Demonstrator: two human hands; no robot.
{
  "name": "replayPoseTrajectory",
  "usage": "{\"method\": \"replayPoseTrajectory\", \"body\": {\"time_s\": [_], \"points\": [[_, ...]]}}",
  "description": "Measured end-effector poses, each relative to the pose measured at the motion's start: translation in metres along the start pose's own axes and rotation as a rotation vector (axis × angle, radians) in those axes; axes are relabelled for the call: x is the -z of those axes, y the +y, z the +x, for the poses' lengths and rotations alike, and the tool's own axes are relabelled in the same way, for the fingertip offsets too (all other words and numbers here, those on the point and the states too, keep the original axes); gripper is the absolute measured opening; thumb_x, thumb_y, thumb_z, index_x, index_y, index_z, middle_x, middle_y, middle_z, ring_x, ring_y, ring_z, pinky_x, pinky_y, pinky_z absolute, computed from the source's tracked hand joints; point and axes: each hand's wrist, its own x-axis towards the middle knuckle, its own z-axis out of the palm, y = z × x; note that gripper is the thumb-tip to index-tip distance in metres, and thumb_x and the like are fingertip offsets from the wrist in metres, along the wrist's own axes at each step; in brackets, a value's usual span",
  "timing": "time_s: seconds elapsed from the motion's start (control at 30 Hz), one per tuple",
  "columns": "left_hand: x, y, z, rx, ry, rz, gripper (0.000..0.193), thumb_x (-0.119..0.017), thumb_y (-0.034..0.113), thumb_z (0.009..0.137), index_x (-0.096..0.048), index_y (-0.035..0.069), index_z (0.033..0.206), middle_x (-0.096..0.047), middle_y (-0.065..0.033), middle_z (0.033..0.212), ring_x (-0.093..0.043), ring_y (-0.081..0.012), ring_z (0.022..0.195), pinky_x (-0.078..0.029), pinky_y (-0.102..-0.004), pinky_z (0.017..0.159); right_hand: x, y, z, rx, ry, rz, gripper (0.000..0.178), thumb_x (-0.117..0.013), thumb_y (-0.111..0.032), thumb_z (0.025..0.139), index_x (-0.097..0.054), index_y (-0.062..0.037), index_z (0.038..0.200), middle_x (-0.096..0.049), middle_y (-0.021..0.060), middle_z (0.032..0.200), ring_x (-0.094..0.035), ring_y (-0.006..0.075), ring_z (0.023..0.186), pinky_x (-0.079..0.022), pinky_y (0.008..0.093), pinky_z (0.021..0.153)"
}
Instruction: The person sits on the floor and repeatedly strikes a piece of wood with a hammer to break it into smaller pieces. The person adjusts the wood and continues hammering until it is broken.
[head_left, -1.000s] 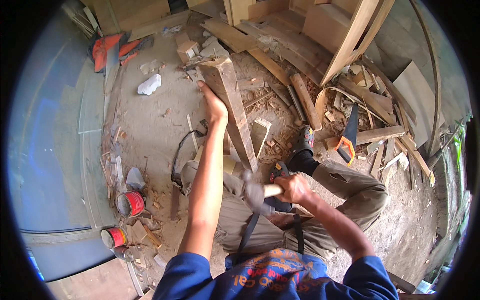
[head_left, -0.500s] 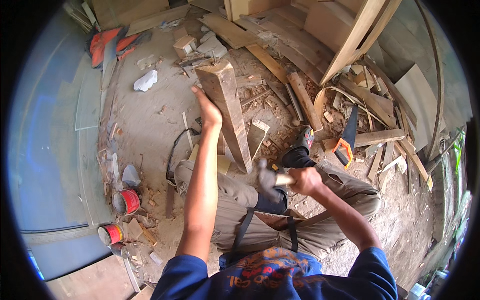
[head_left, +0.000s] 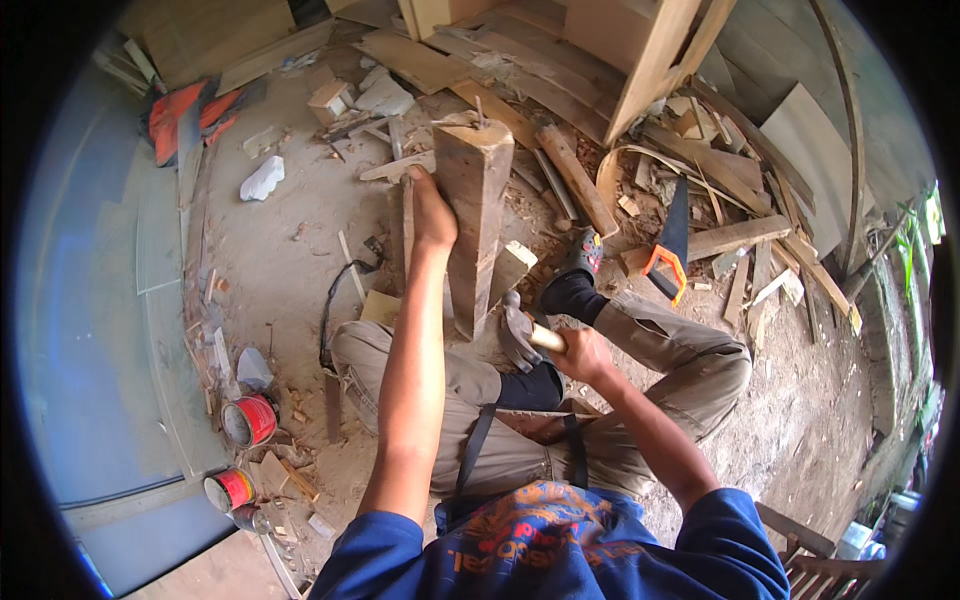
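A thick squared wooden post (head_left: 478,215) stands nearly upright in front of me, with a nail (head_left: 479,107) sticking up from its top end. My left hand (head_left: 433,208) holds the post's left side near the upper end; most of its fingers are hidden behind the wood. A claw hammer (head_left: 518,333) is in my right hand (head_left: 582,352), closed around its pale handle. The hammer's head is close to the post's lower end, by my legs.
A handsaw (head_left: 672,250) with an orange handle lies to the right among offcuts. A round timber (head_left: 577,180) lies beyond my shoe. Two red cans (head_left: 249,420) stand at the left beside glass sheets (head_left: 110,310). A tall wooden frame (head_left: 655,65) rises at the back.
The post has swung from leaning left to nearly upright, its top moving right with my left hand. My right hand and the hammer have shifted slightly left and up. The view has shifted too.
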Motion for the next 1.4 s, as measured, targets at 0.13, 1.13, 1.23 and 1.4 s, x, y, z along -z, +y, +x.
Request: {"method": "replayPoseTrajectory", "body": {"time_s": [0.13, 1.13, 1.23, 1.4], "points": [[-0.007, 0.0, 0.002, -0.098, 0.107, -0.002, 0.087, -0.013, 0.062, 0.106, -0.034, -0.011, 0.147, -0.04, -0.0184, 0.153, -0.035, -0.0245, 0.141, -0.021, -0.0342, 0.119, -0.032, 0.04, -0.049, -0.154, 0.009, 0.09, 0.029, -0.072, -0.028, 0.08, -0.074, -0.005, 0.098, -0.07, 0.0239, 0.085, -0.069, 0.0429, 0.08, -0.056, 0.0488, 0.075], [0.053, 0.027, -0.056, -0.033, 0.448, -0.315, 0.101, -0.013, 0.086, 0.09, -0.033, 0.009, 0.153, -0.049, -0.0071, 0.141, -0.052, -0.0235, 0.123, -0.043, -0.0421, 0.104, 0.03, 0.004, 0.036, 0.194, -0.121, -0.169, 0.027, -0.071, -0.029, 0.077, -0.073, -0.0137, 0.099, -0.072, 0.0169, 0.082, -0.071, 0.0377, 0.077, -0.059, 0.0499, 0.068], [0.075, 0.018, -0.053, 0.053, 0.26, -0.46, 0.103, -0.014, 0.083, 0.093, -0.03, 0.002, 0.155, -0.041, -0.01, 0.154, -0.04, -0.0231, 0.138, -0.027, -0.0386, 0.119, 0.03, -0.025, 0.011, 0.687, -0.11, -0.055, 0.025, -0.074, -0.025, 0.066, -0.068, -0.0163, 0.088, -0.071, 0.0068, 0.078, -0.071, 0.0303, 0.071, -0.059, 0.0445, 0.063], [0.014, 0.035, -0.069, -0.148, 0.248, -0.113, 0.094, -0.011, 0.074, 0.1, -0.025, 0.0, 0.156, -0.033, -0.0121, 0.16, -0.032, -0.0245, 0.146, -0.019, -0.0387, 0.122, 0.03, 0.022, 0.077, 0.007, -0.098, -0.365, 0.028, -0.071, -0.035, 0.078, -0.071, -0.0104, 0.091, -0.073, 0.0158, 0.086, -0.072, 0.0373, 0.083, -0.058, 0.0487, 0.076]]}}
